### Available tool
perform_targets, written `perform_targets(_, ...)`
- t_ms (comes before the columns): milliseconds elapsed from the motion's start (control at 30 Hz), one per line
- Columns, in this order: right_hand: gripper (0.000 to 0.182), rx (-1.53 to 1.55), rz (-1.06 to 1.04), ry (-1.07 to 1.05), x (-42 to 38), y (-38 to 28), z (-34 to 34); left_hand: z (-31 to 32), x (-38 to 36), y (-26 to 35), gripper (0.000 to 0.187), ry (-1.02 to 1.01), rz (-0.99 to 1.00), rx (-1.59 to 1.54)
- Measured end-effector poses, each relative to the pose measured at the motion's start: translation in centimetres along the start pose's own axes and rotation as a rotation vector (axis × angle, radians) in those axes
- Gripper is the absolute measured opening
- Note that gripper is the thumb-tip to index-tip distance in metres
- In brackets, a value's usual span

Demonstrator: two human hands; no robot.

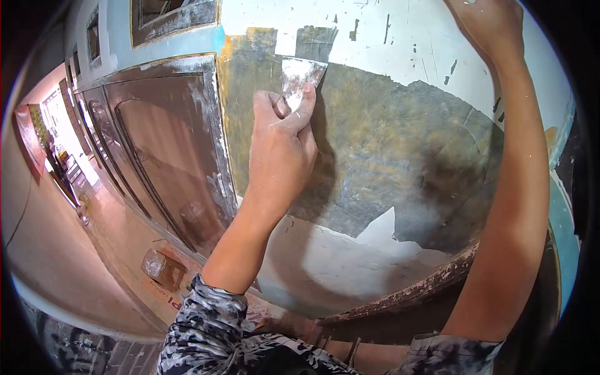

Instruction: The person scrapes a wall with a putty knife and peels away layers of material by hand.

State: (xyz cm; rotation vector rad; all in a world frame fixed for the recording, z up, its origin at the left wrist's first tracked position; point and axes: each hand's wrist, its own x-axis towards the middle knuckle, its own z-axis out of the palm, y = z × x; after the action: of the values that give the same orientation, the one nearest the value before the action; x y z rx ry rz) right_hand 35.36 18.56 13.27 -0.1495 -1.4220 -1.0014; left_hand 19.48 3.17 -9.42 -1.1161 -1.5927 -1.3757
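Observation:
My left hand (281,137) is closed round a scraper (299,78) with a broad metal blade smeared white. The thumb presses on the face of the blade, and its wide edge lies against the wall at the upper border of a bare grey-green patch (387,144). White paint (387,44) surrounds this patch, with ragged edges and small chips. My right hand (490,25) is raised high at the upper right, close to the wall. Its fingers run out of the frame, so what they do is hidden.
Left of the patch stands a brown wooden door (162,137) with a paint-smeared frame. A dusty container (164,269) sits on the floor below. A brown, flaking ledge (406,290) crosses under the wall. A bright doorway (69,125) opens at the far left.

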Motion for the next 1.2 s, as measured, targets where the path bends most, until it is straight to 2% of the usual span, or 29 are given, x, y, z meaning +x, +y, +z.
perform_targets(200, 0.042, -0.052, 0.019, -0.024, 0.1, -0.2, -0.2, 0.3, 0.7, -0.2, 0.047, 0.018, 0.076, 0.041)
perform_targets(367, 0.041, -0.042, 0.015, 0.0, 0.0, -0.2, 0.1, 0.1, 0.1, 0.0, 0.05, 0.0, 0.006, -0.014)
perform_targets(600, 0.04, -0.018, 0.017, 0.003, -0.2, 0.0, 0.0, 0.9, 0.9, -0.5, 0.048, 0.038, 0.098, -0.02)
perform_targets(867, 0.041, 0.011, 0.029, -0.013, -0.2, -0.2, 0.0, 0.4, 1.5, 0.2, 0.044, 0.0, 0.049, -0.006)
perform_targets(933, 0.041, -0.063, 0.031, 0.013, -0.3, -0.4, 0.1, 0.5, 1.6, 0.3, 0.042, 0.012, 0.053, 0.021)
perform_targets(1200, 0.04, -0.038, 0.035, -0.02, -0.2, -0.5, -0.3, 0.5, 2.9, 0.7, 0.039, 0.038, 0.094, 0.044)
